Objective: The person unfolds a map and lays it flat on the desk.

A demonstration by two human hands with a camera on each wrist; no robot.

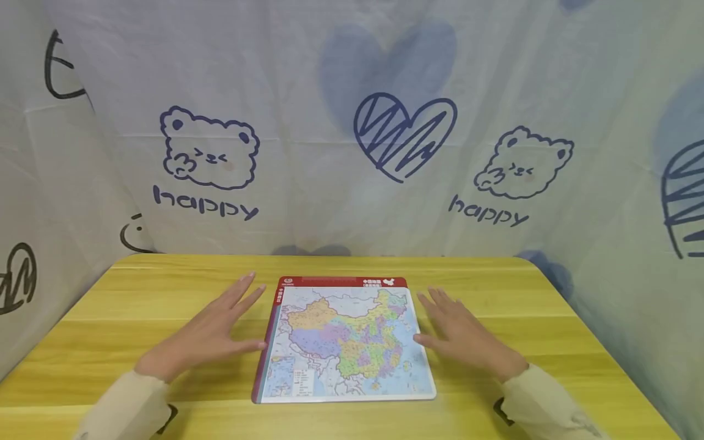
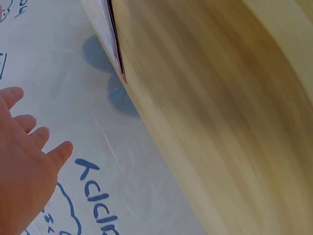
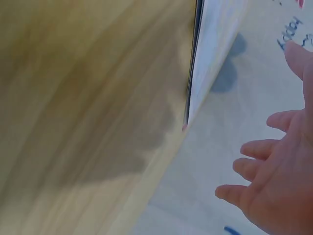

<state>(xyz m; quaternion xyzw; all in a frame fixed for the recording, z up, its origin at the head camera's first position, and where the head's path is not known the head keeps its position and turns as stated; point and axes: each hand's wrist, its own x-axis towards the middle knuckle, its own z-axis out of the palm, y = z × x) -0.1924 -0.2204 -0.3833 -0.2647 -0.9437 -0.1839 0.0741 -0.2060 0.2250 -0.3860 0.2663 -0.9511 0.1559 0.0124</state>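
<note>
While our left hand (image 1: 203,336) and right hand (image 1: 467,339) hover at either side, the thin rectangular map board with a red top band and rounded corners (image 1: 346,342) lies flat on the yellow wood-grain table (image 1: 528,305), between them. We judge that its red edge points away from us so the map reads upright, and that its central spot suits both hands equally. Our fingers are spread apart on both hands and clamp nothing. The thumbs point inward and, seen from the head, meet the board's side edges; the wrist views suggest raised hands, so we cannot tell whether either touches.

On the red band we read white characters, apparently 中国地图, "map of China", beside a small white outline shape. The corner logo and the map's place names are too small for us. Behind, the white cloth backdrop with blue hearts and bears (image 1: 308,153) says "happy" twice.
</note>
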